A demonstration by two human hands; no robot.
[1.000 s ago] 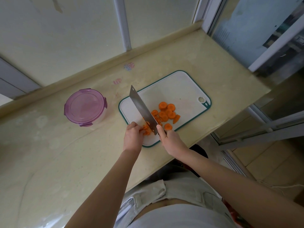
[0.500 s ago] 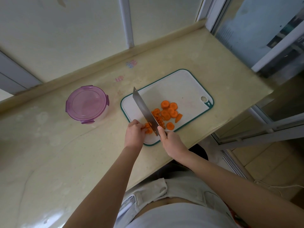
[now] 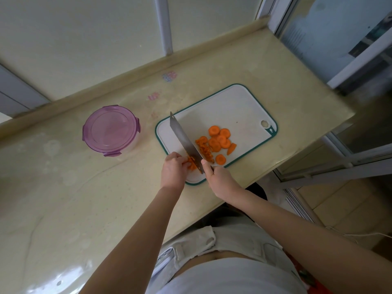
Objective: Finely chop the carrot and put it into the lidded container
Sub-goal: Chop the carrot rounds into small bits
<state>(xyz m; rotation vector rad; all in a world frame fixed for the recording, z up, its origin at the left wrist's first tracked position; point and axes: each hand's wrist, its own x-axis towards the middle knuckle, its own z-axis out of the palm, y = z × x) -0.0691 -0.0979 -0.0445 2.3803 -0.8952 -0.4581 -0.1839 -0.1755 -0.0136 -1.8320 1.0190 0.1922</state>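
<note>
Strips (image 3: pixel 204 150) right of knife (image 3: pixel 184 143) blade have grown slightly; chopping ongoing at cutting board (image 3: pixel 233 107) near-left corner. Right hand (image 3: pixel 220 179) grips handle, left hand (image 3: pixel 174 170) pinches carrot stack (image 3: pixel 192 164). Rounds (image 3: pixel 219 137) uncut mid-board; container (image 3: pixel 110 130) lidded, left of board

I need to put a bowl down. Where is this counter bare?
The counter is bare in front of the lidded container, left of the left hand, and beyond the cutting board toward the wall. The board's near end is crowded: right hand, knife, carrot slices.
</note>
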